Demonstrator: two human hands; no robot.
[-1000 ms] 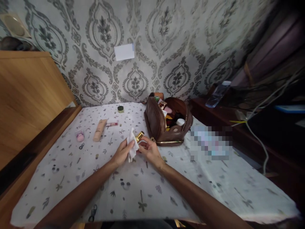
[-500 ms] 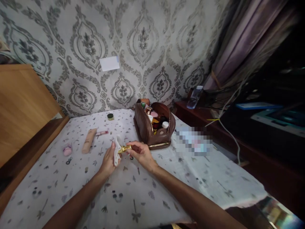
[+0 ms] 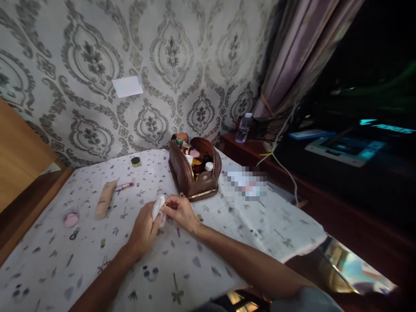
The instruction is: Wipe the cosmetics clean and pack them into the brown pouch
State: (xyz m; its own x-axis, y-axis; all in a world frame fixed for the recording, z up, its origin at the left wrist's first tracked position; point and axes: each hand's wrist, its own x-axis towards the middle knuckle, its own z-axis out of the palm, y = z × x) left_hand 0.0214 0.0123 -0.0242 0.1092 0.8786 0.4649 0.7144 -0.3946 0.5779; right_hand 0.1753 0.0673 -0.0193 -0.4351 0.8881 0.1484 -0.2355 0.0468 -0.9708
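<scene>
Well, the left hand (image 3: pixel 144 228) clutches white cloth (image 3: pixel 158 208), the right hand (image 3: pixel 184 214) (forearm slanting inward) pinching a gold item (image 3: pixel 166 203).

Cloth (image 3: pixel 157 209) between tube (image 3: pixel 105 200) and bag (image 3: pixel 196 187)

My right hand (image 3: pixel 182 213) and white cloth (image 3: pixel 157 208) hide nearly all of a gold item (image 3: pixel 166 203). Pixelation blurs an object (image 3: pixel 246 183) beside the brown bag (image 3: pixel 199 189). The left edge crops a wooden panel (image 3: pixel 22 151).

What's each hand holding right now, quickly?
Left hand: closed, holding a thin white cloth or tissue.
Right hand: fingers closed on a small gold item, mostly hidden.
</scene>
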